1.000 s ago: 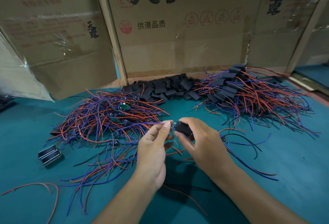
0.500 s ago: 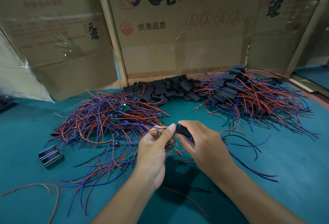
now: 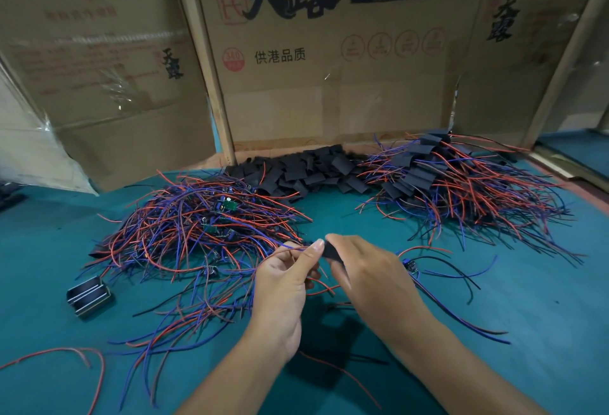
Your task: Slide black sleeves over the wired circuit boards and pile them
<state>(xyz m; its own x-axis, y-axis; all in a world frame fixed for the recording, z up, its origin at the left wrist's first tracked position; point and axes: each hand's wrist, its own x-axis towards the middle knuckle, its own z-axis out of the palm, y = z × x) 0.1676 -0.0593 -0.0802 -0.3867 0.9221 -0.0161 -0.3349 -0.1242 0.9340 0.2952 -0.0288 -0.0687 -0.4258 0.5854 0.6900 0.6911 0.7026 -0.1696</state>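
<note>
My right hand (image 3: 365, 273) pinches a black sleeve (image 3: 330, 252) above the teal table; the board inside it is hidden. My left hand (image 3: 283, 282) pinches the red and blue wires (image 3: 290, 248) that run out of the sleeve's left end. A pile of bare wired boards (image 3: 201, 230) lies at the left. Loose black sleeves (image 3: 306, 172) are heaped at the back centre. The pile of sleeved boards (image 3: 454, 184) sits at the back right.
One wired board (image 3: 410, 265) lies just right of my right hand, its wires trailing toward the front right. A small black metal part (image 3: 89, 296) sits at the left. A loose red wire (image 3: 66, 353) lies front left. Cardboard boxes (image 3: 329, 68) wall off the back.
The sleeve has slid further left over the board, which showed at its left end a second ago and is now hidden. Both hands stay close together.
</note>
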